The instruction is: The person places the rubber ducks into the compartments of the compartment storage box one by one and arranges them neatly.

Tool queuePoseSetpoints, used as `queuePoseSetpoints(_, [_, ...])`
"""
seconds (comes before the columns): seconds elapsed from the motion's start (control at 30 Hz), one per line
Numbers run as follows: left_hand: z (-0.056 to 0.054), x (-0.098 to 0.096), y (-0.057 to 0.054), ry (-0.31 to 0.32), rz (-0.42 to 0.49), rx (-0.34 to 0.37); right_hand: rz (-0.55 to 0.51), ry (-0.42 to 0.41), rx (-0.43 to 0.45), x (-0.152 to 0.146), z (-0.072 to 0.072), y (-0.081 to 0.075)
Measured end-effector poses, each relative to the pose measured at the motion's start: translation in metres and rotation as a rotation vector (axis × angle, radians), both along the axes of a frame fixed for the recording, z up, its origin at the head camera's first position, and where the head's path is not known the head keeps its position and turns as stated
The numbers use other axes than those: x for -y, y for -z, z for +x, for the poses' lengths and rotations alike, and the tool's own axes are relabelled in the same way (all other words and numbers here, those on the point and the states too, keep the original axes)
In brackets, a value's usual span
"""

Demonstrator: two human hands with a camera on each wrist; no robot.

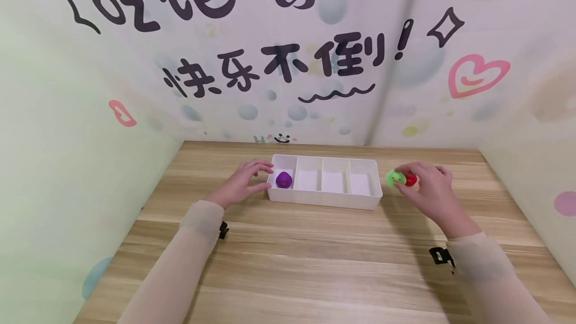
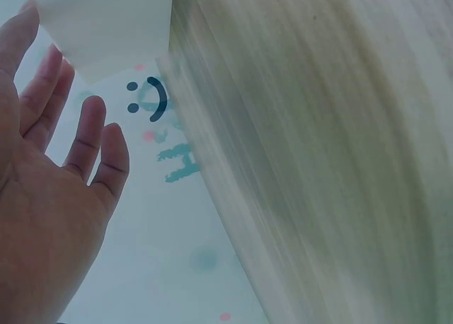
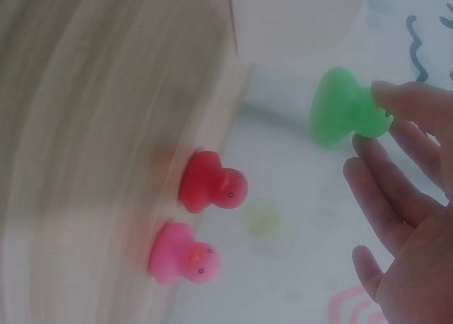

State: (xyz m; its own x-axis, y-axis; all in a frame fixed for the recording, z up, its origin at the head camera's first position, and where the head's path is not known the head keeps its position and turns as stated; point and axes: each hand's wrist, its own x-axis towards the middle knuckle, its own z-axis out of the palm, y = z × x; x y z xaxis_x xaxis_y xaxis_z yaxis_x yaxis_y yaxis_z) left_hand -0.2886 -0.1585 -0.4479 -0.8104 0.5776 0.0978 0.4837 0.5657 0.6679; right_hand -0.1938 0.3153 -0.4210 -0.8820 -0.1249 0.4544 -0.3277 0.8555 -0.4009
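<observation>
Between thumb and fingertips my right hand [image 1: 427,184] pinches a green toy duck [image 3: 343,110] by its head, held up off the table to the right of the white tray. A red toy duck [image 3: 211,184] and a pink toy duck [image 3: 182,255] stand on the table below that hand; in the head view the hand partly covers them. My left hand [image 1: 243,181] has its fingers spread at the left end of the white divided tray [image 1: 324,199], fingertips at its rim. Inside the leftmost compartment sits a purple toy duck [image 1: 284,180].
The wooden table [image 1: 288,254] meets a printed wall cloth [image 1: 270,114] behind the tray. Pale side walls [image 1: 58,164] stand left and right. Black wrist straps [image 1: 441,255] show at both sleeves.
</observation>
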Motion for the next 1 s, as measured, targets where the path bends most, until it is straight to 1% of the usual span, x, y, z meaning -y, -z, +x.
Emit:
queuePoseSetpoints(0.23, [0.0, -0.002, -0.002, 0.007, 0.005, -0.004, -0.015, -0.008, -0.001, 0.005, -0.003, -0.008])
queuePoseSetpoints(0.53, [0.001, -0.005, -0.005, 0.006, 0.004, 0.002, -0.056, -0.013, 0.058, 0.016, -0.005, -0.013])
queuePoseSetpoints(0.77, [0.001, -0.006, -0.005, 0.002, 0.008, 0.002, -0.044, -0.015, 0.062, 0.026, -0.006, -0.012])
queuePoseSetpoints(1.0, [0.004, -0.003, -0.002, -0.009, 0.009, 0.004, -0.073, -0.043, 0.047, 0.036, -0.01, -0.004])
